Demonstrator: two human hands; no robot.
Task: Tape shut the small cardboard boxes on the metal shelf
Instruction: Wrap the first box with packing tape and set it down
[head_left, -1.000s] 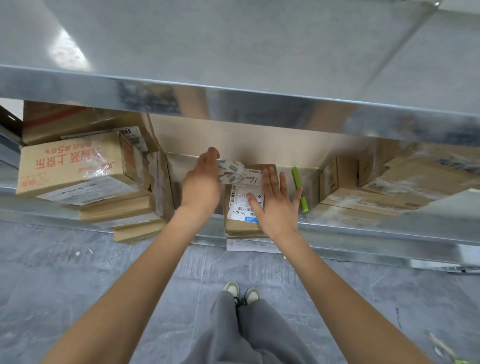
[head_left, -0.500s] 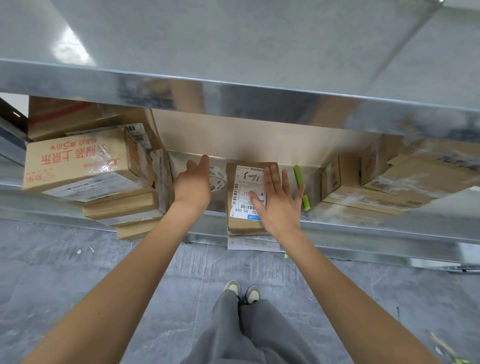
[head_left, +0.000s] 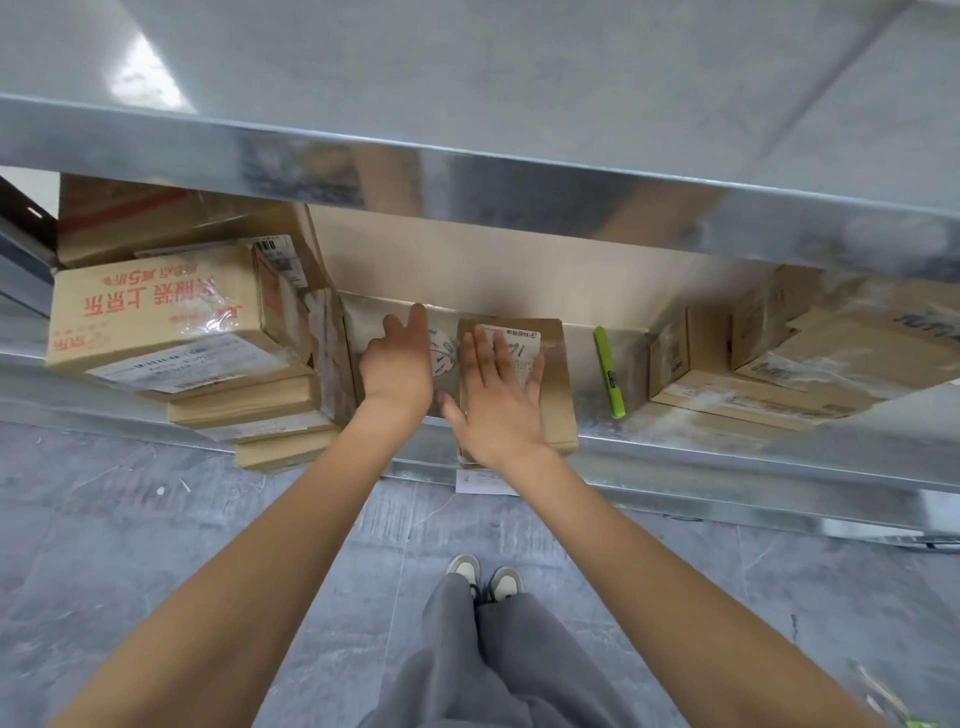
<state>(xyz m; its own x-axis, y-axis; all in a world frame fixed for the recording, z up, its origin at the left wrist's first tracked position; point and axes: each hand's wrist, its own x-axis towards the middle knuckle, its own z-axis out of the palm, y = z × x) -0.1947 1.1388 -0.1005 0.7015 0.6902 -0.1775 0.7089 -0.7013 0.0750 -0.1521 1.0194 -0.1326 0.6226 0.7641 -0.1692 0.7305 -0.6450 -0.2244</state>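
Metal shelf (head_left: 727, 457), bearing: small cardboard box (head_left: 558, 384) at front edge, tape roll (head_left: 442, 358) just left, green marker (head_left: 608, 371) right, stacked cartons (head_left: 156, 317) far left, more boxes (head_left: 727, 384) right.

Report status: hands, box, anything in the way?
Right hand flat on the small labelled box. Left hand open on the tape roll beside it. Green marker lies right of the box, clear of it.
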